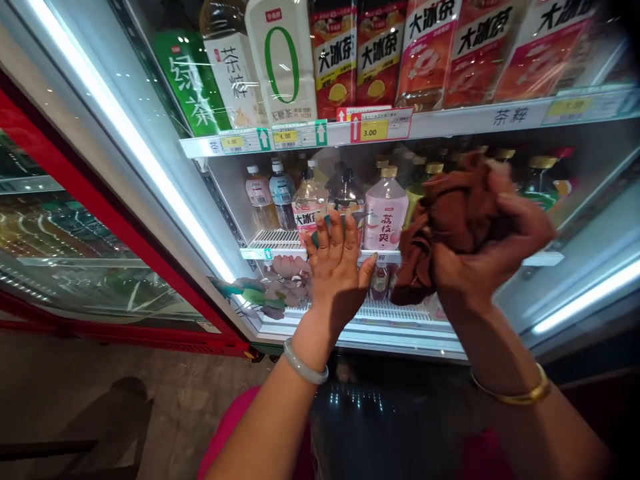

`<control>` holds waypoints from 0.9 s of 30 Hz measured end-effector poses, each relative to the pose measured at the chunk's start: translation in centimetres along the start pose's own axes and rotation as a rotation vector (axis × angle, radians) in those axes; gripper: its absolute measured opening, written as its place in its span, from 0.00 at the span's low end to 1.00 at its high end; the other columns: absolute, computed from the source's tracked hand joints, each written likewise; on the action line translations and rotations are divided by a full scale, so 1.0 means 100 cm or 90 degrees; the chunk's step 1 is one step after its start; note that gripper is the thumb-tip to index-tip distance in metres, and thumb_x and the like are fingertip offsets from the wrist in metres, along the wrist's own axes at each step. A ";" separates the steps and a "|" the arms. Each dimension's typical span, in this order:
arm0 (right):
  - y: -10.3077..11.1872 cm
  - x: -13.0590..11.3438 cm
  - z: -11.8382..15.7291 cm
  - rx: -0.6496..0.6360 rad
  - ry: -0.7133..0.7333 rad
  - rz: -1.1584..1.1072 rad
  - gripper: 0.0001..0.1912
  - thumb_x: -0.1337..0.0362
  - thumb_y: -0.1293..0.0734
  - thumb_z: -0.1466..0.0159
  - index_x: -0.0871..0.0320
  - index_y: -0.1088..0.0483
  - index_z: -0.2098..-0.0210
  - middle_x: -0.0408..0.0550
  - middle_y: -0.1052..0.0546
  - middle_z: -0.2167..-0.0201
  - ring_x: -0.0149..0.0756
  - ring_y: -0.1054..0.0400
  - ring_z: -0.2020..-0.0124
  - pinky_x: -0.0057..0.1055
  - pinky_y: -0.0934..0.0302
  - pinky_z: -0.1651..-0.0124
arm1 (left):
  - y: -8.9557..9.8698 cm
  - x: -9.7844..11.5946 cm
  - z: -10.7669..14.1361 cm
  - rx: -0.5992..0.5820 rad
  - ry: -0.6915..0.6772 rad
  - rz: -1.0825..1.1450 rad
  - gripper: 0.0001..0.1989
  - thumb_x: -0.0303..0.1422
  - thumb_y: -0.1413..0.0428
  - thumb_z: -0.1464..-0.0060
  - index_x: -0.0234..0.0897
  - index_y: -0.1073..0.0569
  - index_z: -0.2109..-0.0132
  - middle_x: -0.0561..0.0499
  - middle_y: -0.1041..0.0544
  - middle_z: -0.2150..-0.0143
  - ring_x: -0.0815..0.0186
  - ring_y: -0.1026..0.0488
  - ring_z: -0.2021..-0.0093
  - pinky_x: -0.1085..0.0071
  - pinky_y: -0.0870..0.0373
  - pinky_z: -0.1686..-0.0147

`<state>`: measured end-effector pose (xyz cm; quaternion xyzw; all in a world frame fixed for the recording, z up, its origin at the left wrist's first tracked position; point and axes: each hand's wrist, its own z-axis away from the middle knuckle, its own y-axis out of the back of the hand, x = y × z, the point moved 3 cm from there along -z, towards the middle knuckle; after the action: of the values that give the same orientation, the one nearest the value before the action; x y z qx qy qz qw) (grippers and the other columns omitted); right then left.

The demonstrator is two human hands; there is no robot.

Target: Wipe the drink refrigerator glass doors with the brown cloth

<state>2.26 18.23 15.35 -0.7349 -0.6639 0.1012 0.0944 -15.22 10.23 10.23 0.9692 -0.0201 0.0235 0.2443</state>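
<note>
My right hand (470,280) grips a crumpled brown cloth (457,213), which hangs from its fingers in front of the drinks shelves. My left hand (335,260) is open, palm forward and fingers spread. It seems to lie against the glass of a fridge door, though contact is hard to make out. Behind its fingertips stand an iced tea bottle (310,193) and a dark bottle (346,183). A pink bottle (387,210) is between the two hands, farther back. The cloth hides part of the middle shelf.
Large drink bottles line the upper shelf, above a price rail (335,133). A flower decal (285,287) shows at lower left. The red door frame (125,220) runs diagonally on the left, beside another fridge (75,227). Light strips (140,153) flank the shelves.
</note>
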 end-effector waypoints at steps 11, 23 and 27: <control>0.007 -0.006 0.009 -0.323 0.098 0.070 0.27 0.68 0.35 0.31 0.53 0.40 0.34 0.53 0.30 0.32 0.46 0.42 0.25 0.57 0.40 0.25 | -0.003 -0.003 -0.005 -0.054 0.032 0.067 0.48 0.44 0.45 0.32 0.34 0.64 0.20 0.37 0.72 0.19 0.49 0.81 0.21 0.38 0.84 0.26; -0.005 -0.014 0.087 -0.362 0.196 0.351 0.31 0.62 0.32 0.30 0.29 0.38 0.32 0.30 0.32 0.30 0.34 0.48 0.23 0.43 0.52 0.19 | -0.007 0.002 -0.009 -0.084 0.086 0.087 0.44 0.43 0.51 0.31 0.30 0.64 0.20 0.39 0.76 0.19 0.52 0.84 0.21 0.42 0.90 0.27; 0.017 0.002 0.076 -0.408 0.214 0.281 0.25 0.60 0.31 0.30 0.30 0.32 0.36 0.29 0.32 0.30 0.34 0.49 0.22 0.49 0.60 0.18 | -0.006 0.003 -0.009 -0.096 0.076 0.083 0.48 0.43 0.47 0.32 0.28 0.65 0.21 0.37 0.77 0.20 0.51 0.86 0.21 0.42 0.90 0.27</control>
<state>1.81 18.28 7.56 -0.8579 -0.4638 -0.2141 -0.0556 -14.96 11.23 10.78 0.9417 -0.0700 0.0958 0.3149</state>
